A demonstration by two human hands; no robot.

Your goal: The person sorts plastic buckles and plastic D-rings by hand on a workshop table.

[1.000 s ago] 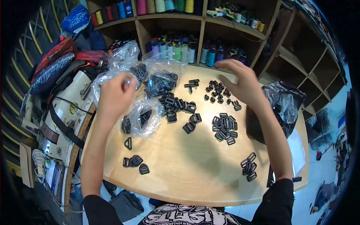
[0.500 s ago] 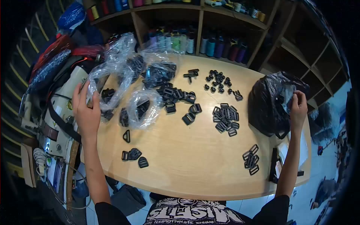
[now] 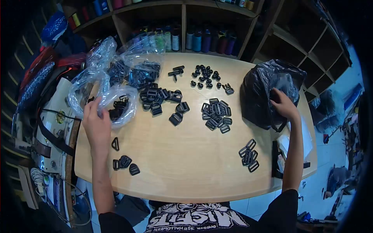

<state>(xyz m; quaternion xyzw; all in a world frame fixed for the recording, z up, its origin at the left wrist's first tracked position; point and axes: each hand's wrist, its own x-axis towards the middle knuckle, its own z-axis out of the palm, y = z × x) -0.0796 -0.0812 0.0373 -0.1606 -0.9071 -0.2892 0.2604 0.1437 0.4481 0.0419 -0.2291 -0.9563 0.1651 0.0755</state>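
Note:
My left hand is at the near rim of a clear plastic bag, its fingers and thumb closed on the film. Black plastic pieces show through the bag's round mouth. On the right, my right hand reaches over the mouth of a black plastic bag, with its fingers curled on the plastic there. Clear film shows inside that bag. Below my left hand lie a black triangular ring and a few black buckles.
Black buckles, slider buckles, small cord stoppers and oval loops lie in groups on the wooden table. More clear bags stand at back left. A sewing machine is left; thread spools fill the shelf behind.
My left hand has moved from the farther clear bag to the nearer one and closed on its rim. My right hand has shifted left over the black bag's mouth. The view has swung right.

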